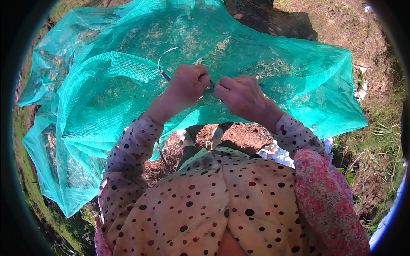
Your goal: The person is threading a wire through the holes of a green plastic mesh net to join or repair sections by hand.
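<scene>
My left hand (187, 84) is closed in a fist above the green mesh net (141, 96). A thin cord (159, 64), pale at its curled free end and dark nearer the fist, sticks out of it on the left. My right hand (241, 94) is closed too, a little way to the right, with thumb and fingers pinched together. A short dark stretch of the cord shows between the two fists, so both grip it. Beneath my left forearm a thin grey strand (161, 151) hangs down; whether it is the same cord I cannot tell. My fingers hide most of the cord.
Spread wide over the ground, the net lies in folds with dry bits showing through it. My feet (216, 134) stand on brown soil (250, 133) at its near edge. White crumpled material (276, 154) lies by my right arm. Grass (378, 109) grows at the right.
</scene>
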Motion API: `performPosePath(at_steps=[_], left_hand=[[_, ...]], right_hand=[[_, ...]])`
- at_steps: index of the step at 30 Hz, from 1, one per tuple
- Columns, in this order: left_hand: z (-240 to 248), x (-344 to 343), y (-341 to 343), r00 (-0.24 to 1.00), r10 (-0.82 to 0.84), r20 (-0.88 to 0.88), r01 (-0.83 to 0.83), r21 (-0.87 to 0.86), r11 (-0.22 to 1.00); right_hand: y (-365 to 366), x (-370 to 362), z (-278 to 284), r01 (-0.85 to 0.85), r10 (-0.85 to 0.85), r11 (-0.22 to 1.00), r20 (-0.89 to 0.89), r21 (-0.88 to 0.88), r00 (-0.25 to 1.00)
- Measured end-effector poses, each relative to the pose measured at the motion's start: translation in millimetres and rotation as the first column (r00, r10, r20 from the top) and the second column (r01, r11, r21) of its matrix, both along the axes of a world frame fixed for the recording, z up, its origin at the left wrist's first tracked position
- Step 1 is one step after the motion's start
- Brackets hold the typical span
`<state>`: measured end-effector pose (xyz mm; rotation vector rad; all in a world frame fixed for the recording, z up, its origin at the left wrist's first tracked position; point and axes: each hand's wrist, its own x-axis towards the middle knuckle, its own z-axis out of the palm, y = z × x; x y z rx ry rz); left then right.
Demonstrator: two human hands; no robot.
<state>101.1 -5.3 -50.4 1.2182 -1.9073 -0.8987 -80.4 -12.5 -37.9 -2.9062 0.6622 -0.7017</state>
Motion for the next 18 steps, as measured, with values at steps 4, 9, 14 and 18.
performPosePath(at_steps=[4,9,14,18], left_hand=[[-1.1,-3.6,-0.5,0.999,0.02,-0.043,-0.023,-0.077,0.997],[0.9,-0.6,3.1,1.0,0.009,-0.029,-0.016,-0.229,0.973],[18.5,-2.0,9.3,0.979,0.06,-0.193,-0.045,0.08,0.996],[10.3,0.2,11.7,0.991,0.064,-0.118,-0.072,-0.065,0.995]], right_hand=[[0.3,0.2,2.1,0.014,-0.015,1.0,-0.015,-0.019,1.0],[-0.6,1.2,0.9,0.039,-0.039,0.999,-0.01,0.023,0.999],[-0.8,3.8,1.9,0.103,-0.135,0.953,0.094,0.285,0.986],[-9.1,2.7,4.5,0.017,-0.277,0.739,0.282,0.673,0.918]])
